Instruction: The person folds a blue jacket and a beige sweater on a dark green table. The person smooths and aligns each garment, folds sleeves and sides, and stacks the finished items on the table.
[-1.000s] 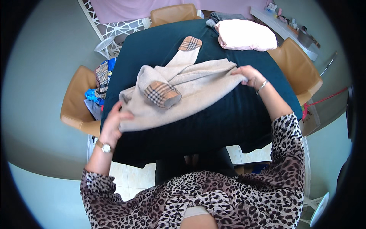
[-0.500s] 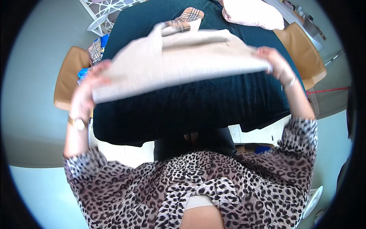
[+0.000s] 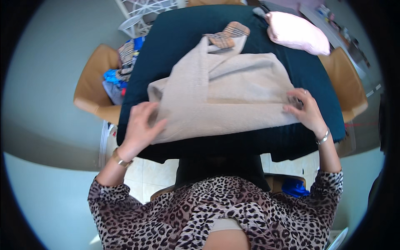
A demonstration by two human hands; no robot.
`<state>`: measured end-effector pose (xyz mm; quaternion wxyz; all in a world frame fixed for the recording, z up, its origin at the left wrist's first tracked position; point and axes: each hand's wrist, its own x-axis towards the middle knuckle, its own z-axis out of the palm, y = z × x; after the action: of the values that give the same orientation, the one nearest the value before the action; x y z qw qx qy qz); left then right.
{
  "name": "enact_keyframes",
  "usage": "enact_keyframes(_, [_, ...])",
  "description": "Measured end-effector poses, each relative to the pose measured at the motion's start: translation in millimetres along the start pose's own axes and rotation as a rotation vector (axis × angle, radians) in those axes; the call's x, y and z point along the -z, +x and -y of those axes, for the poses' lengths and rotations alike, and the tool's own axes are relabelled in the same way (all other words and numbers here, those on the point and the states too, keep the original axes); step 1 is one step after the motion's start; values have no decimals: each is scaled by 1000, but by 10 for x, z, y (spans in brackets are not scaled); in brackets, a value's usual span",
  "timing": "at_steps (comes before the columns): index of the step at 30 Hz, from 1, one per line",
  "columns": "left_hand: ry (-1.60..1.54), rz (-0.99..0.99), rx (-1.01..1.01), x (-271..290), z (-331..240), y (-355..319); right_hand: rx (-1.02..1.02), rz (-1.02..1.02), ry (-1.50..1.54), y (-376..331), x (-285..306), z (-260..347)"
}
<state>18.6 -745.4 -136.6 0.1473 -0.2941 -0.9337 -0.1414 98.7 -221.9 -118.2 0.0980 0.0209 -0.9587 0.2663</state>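
A beige garment (image 3: pixel 237 114) with tan plaid ends lies partly folded on the dark green velvety cloth (image 3: pixel 183 37) covering the table. Its near edge makes a long flat band, while one sleeve-like part with a plaid end (image 3: pixel 237 30) points to the far side. At the garment's near left corner is my left hand (image 3: pixel 141 127), thumb and fingers spread apart. My right hand (image 3: pixel 308 110) is at the right edge, its fingers curved with a gap between thumb and fingertips. Neither hand visibly grips the fabric, though both are close to it or touching it.
A pink pillow-like bundle (image 3: pixel 296 33) rests on the table's far right corner. Tan chairs flank the table at left (image 3: pixel 93 79) and right (image 3: pixel 348 83). Several folded or heaped clothes (image 3: pixel 114 77) lie on the left chair. A white openwork stand (image 3: pixel 139 21) is beyond the table.
The beige garment was held raised and stretched between both hands; now it lies on the table. My hands have come down, nearer to me, and loosened from its edge.
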Motion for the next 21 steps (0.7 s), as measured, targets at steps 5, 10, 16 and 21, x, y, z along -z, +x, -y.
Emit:
enact_keyframes(5, [-295, 111, 162, -39, -200, -44, 124, 160, 9, -52, -205, 351])
enact_keyframes(10, [-133, 41, -126, 1, -333, -307, 336, 242, -65, -81, -305, 510])
enact_keyframes(16, [-63, -149, -277, -105, -350, -479, 696, 38, -497, -59, -345, 430])
enact_keyframes(21, [-43, -55, -296, -198, -589, -613, 566, 89, -395, -137, -174, 327])
